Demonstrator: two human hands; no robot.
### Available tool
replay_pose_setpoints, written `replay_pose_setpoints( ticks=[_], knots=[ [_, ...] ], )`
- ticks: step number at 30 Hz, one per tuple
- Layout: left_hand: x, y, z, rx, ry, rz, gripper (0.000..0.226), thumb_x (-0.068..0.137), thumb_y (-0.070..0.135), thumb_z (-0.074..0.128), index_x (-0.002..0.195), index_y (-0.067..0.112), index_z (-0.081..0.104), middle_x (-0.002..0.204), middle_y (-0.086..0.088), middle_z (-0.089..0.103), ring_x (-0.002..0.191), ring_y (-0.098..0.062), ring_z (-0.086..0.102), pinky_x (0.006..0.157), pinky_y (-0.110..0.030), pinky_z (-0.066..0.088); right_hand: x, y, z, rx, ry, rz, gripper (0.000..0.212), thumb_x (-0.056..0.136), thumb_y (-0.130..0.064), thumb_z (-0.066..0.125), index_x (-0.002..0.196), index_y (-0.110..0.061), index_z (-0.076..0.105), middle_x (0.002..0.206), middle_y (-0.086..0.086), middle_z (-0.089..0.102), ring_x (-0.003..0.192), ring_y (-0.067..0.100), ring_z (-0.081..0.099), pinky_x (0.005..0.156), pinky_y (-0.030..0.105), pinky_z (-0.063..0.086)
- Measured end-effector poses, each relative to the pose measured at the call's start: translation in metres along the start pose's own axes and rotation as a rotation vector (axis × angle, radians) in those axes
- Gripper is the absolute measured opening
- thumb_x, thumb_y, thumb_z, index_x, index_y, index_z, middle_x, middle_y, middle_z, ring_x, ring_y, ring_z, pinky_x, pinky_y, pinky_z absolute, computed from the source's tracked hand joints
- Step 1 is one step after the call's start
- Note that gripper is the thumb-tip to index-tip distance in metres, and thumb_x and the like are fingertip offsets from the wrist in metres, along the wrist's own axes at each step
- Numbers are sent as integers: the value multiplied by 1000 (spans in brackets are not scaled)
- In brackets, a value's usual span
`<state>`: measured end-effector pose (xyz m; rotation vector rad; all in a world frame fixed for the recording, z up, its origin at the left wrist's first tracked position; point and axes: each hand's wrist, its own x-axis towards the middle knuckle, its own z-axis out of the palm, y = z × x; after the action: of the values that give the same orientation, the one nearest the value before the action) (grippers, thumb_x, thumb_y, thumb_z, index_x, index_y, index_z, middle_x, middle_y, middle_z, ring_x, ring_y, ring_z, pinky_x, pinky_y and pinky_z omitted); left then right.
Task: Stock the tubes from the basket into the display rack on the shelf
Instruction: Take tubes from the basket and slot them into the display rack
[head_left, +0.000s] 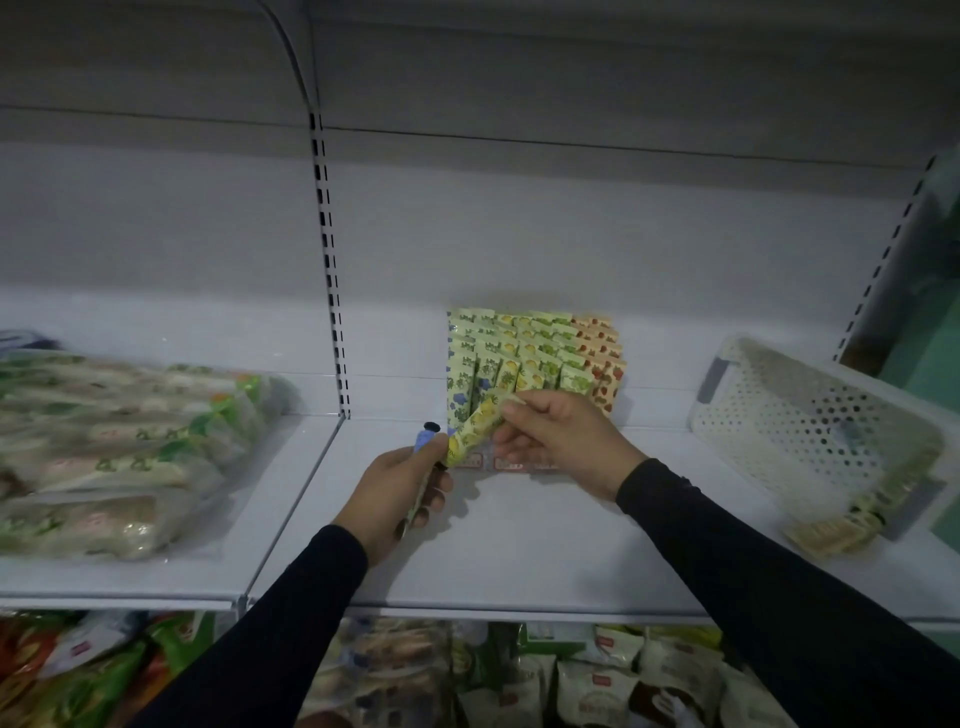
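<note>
We pinch a soft yellow tube (475, 427) in our right hand (563, 439), tilted at the front of the tiered display rack (535, 358). Our left hand (397, 491) grips a blue tube (427, 441). At three o'clock sits the perforated plastic basket (769, 415); bare white shelf (519, 551) lies toward six.

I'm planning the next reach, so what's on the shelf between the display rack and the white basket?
In the head view, nothing: only bare white shelf separates the display rack from the basket.
</note>
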<state>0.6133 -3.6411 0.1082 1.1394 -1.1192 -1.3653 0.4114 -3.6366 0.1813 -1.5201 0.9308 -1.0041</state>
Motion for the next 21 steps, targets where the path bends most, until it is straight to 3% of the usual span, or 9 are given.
replay_pose_setpoints(
  ticks=[4,8,10,13,17,21],
  knots=[
    [1,-2,-2,4,-18,-33,39,95,43,57,94,5,63,66,-6,60,49,-17,47,38,-23,29,5,0,0,-224,101,-109,18,94,-24,62,79,-21,71,69,4,67,62,12,62,61,24,55],
    [2,-1,-5,36,-59,-49,44,86,51,63,93,7,65,67,-5,62,49,-16,47,38,-23,29,9,3,1,-131,141,-105,10,91,-19,66,92,-14,74,72,-3,72,68,9,68,67,21,57],
    [3,-2,-8,85,-31,-36,51,75,57,66,90,8,67,66,-4,63,48,-16,48,40,-23,31,9,4,0,-90,182,-107,12,91,-17,66,96,-10,74,81,2,75,74,12,70,71,22,59],
    [10,-6,-16,131,64,-12,44,82,50,64,91,7,67,66,-3,64,48,-15,49,44,-24,33,8,4,-6,-199,300,-143,14,93,-22,64,95,-14,74,88,10,74,78,17,72,75,28,60],
    [19,-12,-23,81,178,33,28,89,34,63,87,7,63,60,-1,61,46,-16,50,44,-25,39,8,-2,-15,-386,382,-210,17,95,-25,61,82,-29,71,81,-8,73,68,7,71,68,17,57],
    [24,-16,-28,137,224,152,27,84,36,62,77,10,57,58,-1,60,47,-18,51,44,-29,42,14,-11,-21,-480,492,-289,14,92,-24,66,85,-18,76,78,-6,73,63,4,69,62,9,52]
  ],
)
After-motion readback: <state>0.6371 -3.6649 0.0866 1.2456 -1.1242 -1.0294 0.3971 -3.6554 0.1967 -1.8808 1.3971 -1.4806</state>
